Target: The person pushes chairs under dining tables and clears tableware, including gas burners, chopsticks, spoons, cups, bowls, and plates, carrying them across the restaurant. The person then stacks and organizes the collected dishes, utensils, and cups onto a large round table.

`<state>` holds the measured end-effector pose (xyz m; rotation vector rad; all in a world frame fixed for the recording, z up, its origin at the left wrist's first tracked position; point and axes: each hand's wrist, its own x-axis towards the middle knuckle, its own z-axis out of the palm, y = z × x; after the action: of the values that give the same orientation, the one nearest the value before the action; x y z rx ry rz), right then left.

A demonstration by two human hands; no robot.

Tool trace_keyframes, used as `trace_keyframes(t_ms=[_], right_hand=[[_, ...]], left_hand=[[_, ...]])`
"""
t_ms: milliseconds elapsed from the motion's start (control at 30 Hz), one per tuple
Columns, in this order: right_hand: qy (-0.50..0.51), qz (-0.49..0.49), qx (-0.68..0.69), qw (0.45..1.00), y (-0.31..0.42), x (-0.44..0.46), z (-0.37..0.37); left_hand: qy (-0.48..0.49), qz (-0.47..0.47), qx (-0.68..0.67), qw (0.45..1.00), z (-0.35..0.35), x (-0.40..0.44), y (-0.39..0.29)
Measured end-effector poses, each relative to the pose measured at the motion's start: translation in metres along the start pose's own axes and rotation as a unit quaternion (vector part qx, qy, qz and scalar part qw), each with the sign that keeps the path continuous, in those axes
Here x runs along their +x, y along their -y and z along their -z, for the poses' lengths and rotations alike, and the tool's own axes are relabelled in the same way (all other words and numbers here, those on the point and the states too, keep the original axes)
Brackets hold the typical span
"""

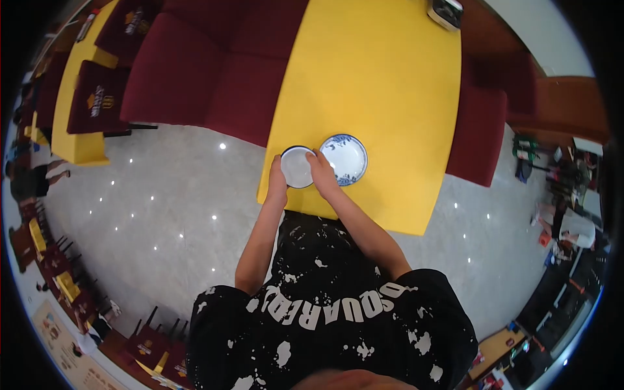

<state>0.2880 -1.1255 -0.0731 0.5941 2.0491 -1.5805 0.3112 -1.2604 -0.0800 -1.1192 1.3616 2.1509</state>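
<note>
Between my two hands is a white bowl with a dark rim, its inside facing up at me. My left hand grips its left side. My right hand grips its right side, thumb near the rim. Just right of the bowl, a white plate with a blue floral border lies on the yellow table; my right hand overlaps its left edge in view. Whether the bowl touches the table I cannot tell.
A dark red bench runs along the table's left side, and a red seat stands at its right. A small box-like holder sits at the far right corner. Other people are in the distance at both sides.
</note>
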Motion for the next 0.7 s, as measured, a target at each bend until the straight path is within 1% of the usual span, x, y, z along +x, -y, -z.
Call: trace_keyframes(t_ms=[100,200,233,300,333,400,500,600,700], right_hand=[[-0.072,0.012,0.127,0.989,-0.003,-0.007,0.033],[-0.076,-0.016,0.269,0.96,-0.026,0.003,0.069],[-0.112,-0.028,0.237,0.965,-0.035,0.007,0.08],[-0.121,-0.082,0.273,0.951,-0.016,-0.001,0.098],[-0.124,-0.107,0.293,0.942,-0.009,-0.002,0.105],[-0.129,-0.099,0.298,0.941,-0.016,0.004,0.11],[-0.137,-0.102,0.294,0.941,-0.031,0.011,0.11],[-0.144,-0.091,0.28,0.945,-0.04,0.015,0.11],[-0.123,-0.091,0.209,0.966,-0.055,0.018,0.118]], left_hand=[[0.074,-0.013,0.112,0.991,-0.029,0.001,-0.009],[0.138,0.004,0.162,0.977,-0.072,0.01,-0.009],[0.152,0.029,0.175,0.972,-0.086,0.013,-0.01],[0.174,0.079,0.201,0.961,-0.111,0.011,-0.02],[0.17,0.076,0.191,0.964,-0.121,0.005,-0.024],[0.158,0.071,0.169,0.97,-0.138,-0.005,-0.031],[0.197,0.066,0.188,0.96,-0.136,0.003,-0.026],[0.179,0.074,0.23,0.954,-0.138,0.001,-0.028],[0.177,0.079,0.299,0.934,-0.12,0.022,-0.025]])
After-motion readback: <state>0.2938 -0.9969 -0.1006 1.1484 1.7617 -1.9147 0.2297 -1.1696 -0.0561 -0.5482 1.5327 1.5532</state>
